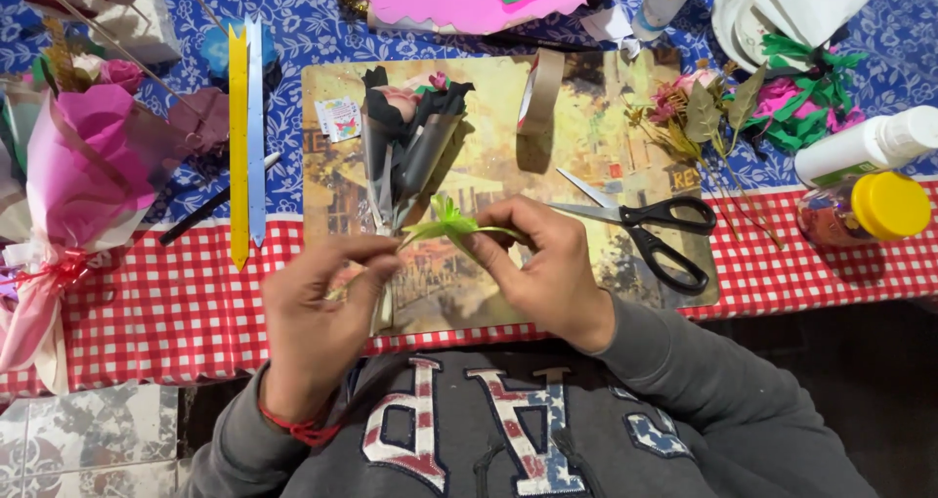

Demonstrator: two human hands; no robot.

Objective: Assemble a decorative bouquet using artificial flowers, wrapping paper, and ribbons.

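Both hands meet over the picture-printed board [586,136] at the table's [147,303] near edge. The left hand [318,312] has its fingers [366,249] pressed together, pinching the lower stem of a small bouquet [410,136] wrapped in black paper with a pink rose at its top. The bouquet lies on the board, head toward 12 o'clock, stem toward 6. The right hand [547,263] comes in from 3 o'clock, thumb and forefinger closed on a strip of light green ribbon [445,226] right at the stem; the ribbon's loops fan up between the two hands.

Just at 3 o'clock of the right hand, black-handled scissors [635,224] lie on the board, blades closed, tips pointing toward the hand. At 12 o'clock a roll of tape [539,92] stands on edge. Out at 9 o'clock, a yellow ribbon strip [237,146] and a pale blue one [256,127] lie side by side on the blue flowered cloth, and a large pink-wrapped bouquet [68,185] rests at the table's far left. At 2 o'clock lie dried flowers [699,112] and green shredded paper [806,97]; at 3 o'clock, a white glue bottle [865,146] and a yellow-lidded jar [865,210] on the red checked cloth.
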